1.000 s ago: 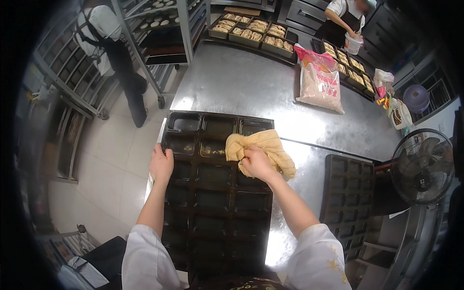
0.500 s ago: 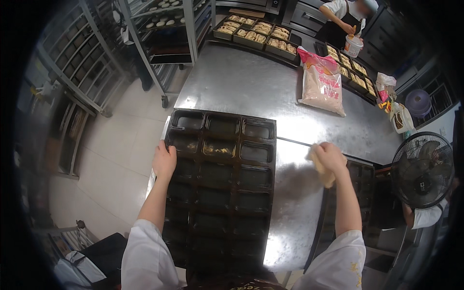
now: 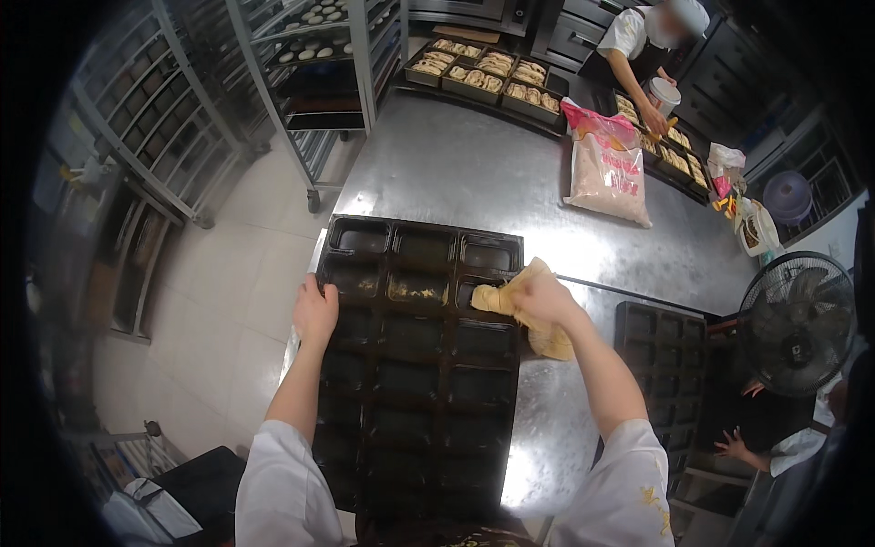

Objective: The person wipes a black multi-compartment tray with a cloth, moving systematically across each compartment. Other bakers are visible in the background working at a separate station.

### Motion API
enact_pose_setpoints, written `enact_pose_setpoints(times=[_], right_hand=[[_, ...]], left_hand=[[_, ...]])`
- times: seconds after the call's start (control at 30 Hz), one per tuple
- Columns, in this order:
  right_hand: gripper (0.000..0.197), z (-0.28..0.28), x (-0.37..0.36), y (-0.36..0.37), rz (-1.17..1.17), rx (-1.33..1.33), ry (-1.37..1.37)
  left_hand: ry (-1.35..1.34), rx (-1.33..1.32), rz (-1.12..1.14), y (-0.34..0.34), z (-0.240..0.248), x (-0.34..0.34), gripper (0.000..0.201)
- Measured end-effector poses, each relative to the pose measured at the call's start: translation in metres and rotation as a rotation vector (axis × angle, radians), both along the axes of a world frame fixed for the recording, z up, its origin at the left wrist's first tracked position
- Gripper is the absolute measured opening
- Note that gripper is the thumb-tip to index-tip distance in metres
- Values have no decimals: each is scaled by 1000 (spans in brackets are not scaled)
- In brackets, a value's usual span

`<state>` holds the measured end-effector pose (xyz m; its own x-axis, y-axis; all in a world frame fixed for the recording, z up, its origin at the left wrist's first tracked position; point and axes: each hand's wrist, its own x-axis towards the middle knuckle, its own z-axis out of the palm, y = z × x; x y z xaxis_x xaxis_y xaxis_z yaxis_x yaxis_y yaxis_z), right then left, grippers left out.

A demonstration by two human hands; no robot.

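Note:
A large dark multi-cavity baking pan (image 3: 456,313) with rows of rectangular wells lies before me on the metal table. My left hand (image 3: 314,312) is closed around its left rim near the far end. In my right hand (image 3: 542,299) is a bunched tan cloth (image 3: 550,343). One end of the cloth reaches into a right-column well in the second row; the rest hangs past the pan's right edge. Pale crumbs (image 3: 415,293) lie in the middle well of that row.
A bag of pinkish contents (image 3: 606,173) stands on the steel table (image 3: 437,155). Behind it are tins of shaped dough (image 3: 474,80). A co-worker (image 3: 629,55) brushes dough at the far right. Nearer are another dark pan (image 3: 661,365), a fan (image 3: 796,324) and another person's hand (image 3: 732,445). A wheeled rack (image 3: 355,73) stands left.
My right hand has swung left with the cloth, from beside the pan into its second-row well. My left hand stays on the rim. The co-worker has bent lower over the dough.

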<state>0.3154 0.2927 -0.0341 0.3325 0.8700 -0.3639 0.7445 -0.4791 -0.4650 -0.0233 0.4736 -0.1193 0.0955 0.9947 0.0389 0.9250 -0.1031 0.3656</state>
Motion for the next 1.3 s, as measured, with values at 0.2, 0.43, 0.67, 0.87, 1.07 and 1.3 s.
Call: enact_pose_setpoints(times=[0.2,0.43,0.67,0.87,1.07,1.3], right_hand=[[26,-40,-55,19,41,182,-176],[27,-65,-51,19,137,301,45],[25,-65,-57,13,282,458,-307],[31,-79,-78,15,34,549,-220],[31,-88,-80,11,-78,675,-121],[26,-83,-87,19,-189,699,-128]], left_hand=[[18,-9,6,0,-1,2,37],[-8,39,0,-1,-3,3,37],[16,103,-35,3,-8,-5,37],[2,59,-23,-2,-2,-4,37],[-17,42,-15,0,-4,-3,38],[-25,51,-28,-1,-6,-3,37]])
